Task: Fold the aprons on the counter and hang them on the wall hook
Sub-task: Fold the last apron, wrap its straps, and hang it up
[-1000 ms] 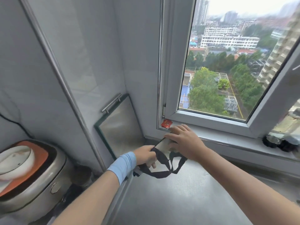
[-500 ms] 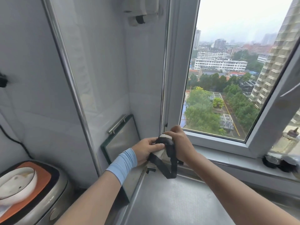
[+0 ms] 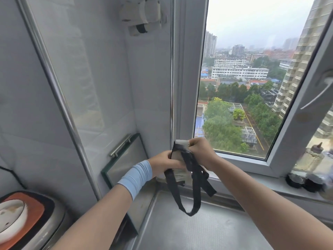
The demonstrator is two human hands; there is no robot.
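A small folded grey apron with black straps is held up above the steel counter, in front of the window frame. My left hand grips its lower left side. My right hand pinches its top right edge. The strap loop dangles below both hands. High on the wall corner hang other folded aprons with a black strap, on what looks like a hook that is hidden behind them.
A glass board with a metal handle leans in the corner. A rice cooker sits at lower left. Bottles and dark lids stand on the window sill at right. The window is to the right.
Both hands lifted the folded apron off the counter and raised it. The view tilted upward, bringing the hanging aprons at the top into sight. The strap loop now hangs free.
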